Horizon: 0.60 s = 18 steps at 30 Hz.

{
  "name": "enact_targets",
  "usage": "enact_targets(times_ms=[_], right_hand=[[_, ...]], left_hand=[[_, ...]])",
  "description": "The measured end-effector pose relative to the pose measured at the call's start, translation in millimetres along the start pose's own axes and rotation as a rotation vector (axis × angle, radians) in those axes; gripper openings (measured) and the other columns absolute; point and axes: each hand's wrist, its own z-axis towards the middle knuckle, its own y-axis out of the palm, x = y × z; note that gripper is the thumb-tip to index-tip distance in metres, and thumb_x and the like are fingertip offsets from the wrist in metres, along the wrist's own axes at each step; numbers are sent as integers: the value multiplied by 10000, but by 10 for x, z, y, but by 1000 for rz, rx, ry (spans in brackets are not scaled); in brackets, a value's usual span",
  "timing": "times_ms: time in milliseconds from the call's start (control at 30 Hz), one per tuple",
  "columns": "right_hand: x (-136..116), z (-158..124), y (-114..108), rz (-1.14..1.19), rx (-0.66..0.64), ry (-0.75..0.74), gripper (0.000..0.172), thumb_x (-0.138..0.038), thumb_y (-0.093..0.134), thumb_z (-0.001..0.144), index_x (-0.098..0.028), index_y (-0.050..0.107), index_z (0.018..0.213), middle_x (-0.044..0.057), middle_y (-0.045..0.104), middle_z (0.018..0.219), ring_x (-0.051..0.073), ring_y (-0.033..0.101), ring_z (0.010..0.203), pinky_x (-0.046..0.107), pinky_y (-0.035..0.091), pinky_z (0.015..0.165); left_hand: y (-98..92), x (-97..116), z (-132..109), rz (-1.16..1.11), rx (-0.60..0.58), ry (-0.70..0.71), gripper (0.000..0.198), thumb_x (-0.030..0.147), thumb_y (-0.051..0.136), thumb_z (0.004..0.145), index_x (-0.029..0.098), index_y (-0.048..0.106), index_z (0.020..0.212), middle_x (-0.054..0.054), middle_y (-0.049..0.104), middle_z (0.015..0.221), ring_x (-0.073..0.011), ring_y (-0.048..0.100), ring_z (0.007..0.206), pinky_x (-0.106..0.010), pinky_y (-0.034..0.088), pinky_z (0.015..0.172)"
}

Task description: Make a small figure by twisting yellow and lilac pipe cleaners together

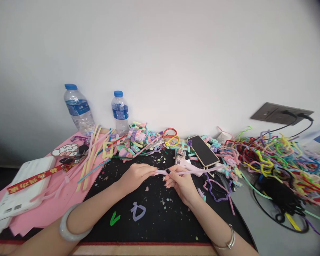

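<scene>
A pale pink-lilac pipe cleaner (194, 172) stretches sideways above the black mat (101, 213). Its left end is pinched between the fingertips of my left hand (140, 175). A little to the right, my right hand (180, 180) grips the same strip between thumb and fingers, and the long free end sticks out to the right. On the mat below my hands lie a bent purple pipe cleaner shape (138, 212) and a small green V-shaped piece (114, 218). Just behind my right hand rests a glue gun (185, 161), partly covered by the strip.
Scissors (166, 138) lie on a pile of pipe cleaner pieces (138, 140). Nearby are a phone (203, 151), two bottles (78, 108) by the wall, a white power bank (24, 185) on pink sheets (69, 188), and tangled pipe cleaners (277, 153) with a black cable (282, 195) at right.
</scene>
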Motion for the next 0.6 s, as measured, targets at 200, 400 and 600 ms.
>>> enact_targets(times_ms=[200,400,600], right_hand=[[-14,2,-3,-2,24,-38,233,-311,734,677,-137,587,724,35,693,594,100,623,451,161,503,439],[-24,6,-14,-2,34,-41,235,-314,736,676,-133,591,717,34,688,589,98,617,445,162,501,430],[-15,5,-28,-10,28,-55,221,-317,727,691,-142,594,715,30,687,590,100,615,450,174,510,444]], left_hand=[[3,-5,10,25,56,-54,206,276,538,863,135,676,922,-49,729,836,-141,675,732,-227,533,705],[-20,-6,29,74,57,52,216,258,491,891,134,668,890,-48,722,799,-137,668,691,-218,529,653],[-23,-20,21,85,15,71,217,245,471,901,130,655,907,-58,715,799,-142,661,688,-224,513,640]])
